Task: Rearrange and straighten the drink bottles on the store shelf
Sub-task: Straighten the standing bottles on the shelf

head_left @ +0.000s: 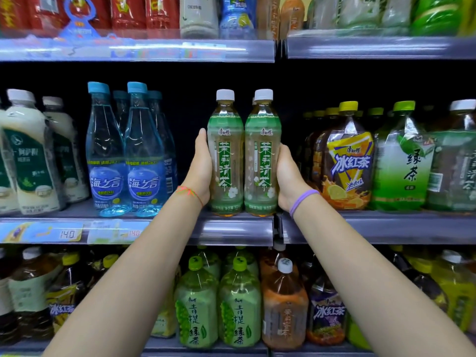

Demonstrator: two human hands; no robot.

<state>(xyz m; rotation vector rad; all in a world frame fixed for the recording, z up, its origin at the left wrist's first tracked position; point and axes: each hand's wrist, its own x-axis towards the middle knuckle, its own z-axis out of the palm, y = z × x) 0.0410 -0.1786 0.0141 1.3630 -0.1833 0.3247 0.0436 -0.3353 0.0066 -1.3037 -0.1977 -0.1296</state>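
Two green-labelled jasmine tea bottles with white caps stand upright side by side at the front edge of the middle shelf (231,228). My left hand (202,166) wraps the outer side of the left tea bottle (225,161). My right hand (289,176) wraps the outer side of the right tea bottle (262,161). The two bottles touch each other and their labels face me. Another white cap peeks out just behind them.
Blue water bottles (126,161) stand left of a dark gap beside the tea. Creamy white bottles (31,161) are further left. Large iced tea (345,163) and green tea bottles (404,163) fill the right. Shelves above and below are packed with drinks.
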